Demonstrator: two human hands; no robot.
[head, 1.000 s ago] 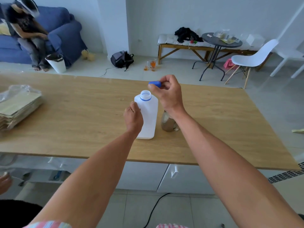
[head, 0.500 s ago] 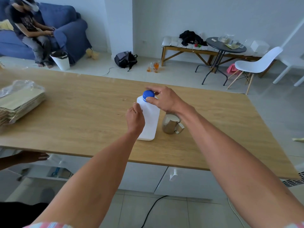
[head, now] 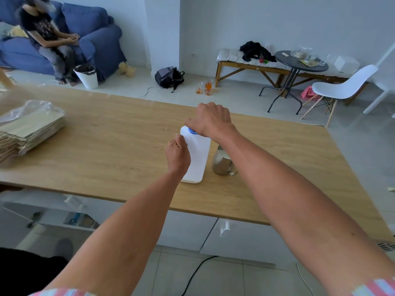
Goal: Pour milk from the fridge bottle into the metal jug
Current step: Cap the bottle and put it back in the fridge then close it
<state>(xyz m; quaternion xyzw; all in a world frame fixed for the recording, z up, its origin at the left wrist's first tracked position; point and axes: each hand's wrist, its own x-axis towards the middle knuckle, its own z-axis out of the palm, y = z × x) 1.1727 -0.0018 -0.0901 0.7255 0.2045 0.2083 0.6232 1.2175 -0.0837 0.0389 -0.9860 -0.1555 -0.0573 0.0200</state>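
Right, the big wooden worktop [head: 106, 146] fills the middle of the view, and both bare arms reach out over its near edge. Far off to the left of the hands sits a stack of flat brown sheets [head: 27, 133] with clear plastic crumpled on top, well apart from the action. Beyond the far edge of the worktop, past the hands, a blue sofa [head: 89, 37] stands at the back left with a seated person [head: 49, 39] on it, a white chair [head: 342, 86] stands at the back right, and a dark backpack [head: 168, 76] lies on the floor between them.

Now to the centre. The white milk bottle [head: 198, 159] stands upright on the worktop, right between the two hands. The left hand [head: 177, 155] is wrapped around the bottle's left side, fingers curled closed against the plastic, holding it steady. The right hand [head: 210, 120] sits on top of the bottle, fingers bunched tight over the blue cap [head: 192, 131], of which only a sliver peeks out beneath the knuckles. Just beside the bottle, on its right and tucked under the right forearm, stands the metal jug [head: 222, 162], upright on the worktop, its rim partly hidden by the arm. Bottle and jug are close neighbours, a narrow strip of wood showing between their bases.
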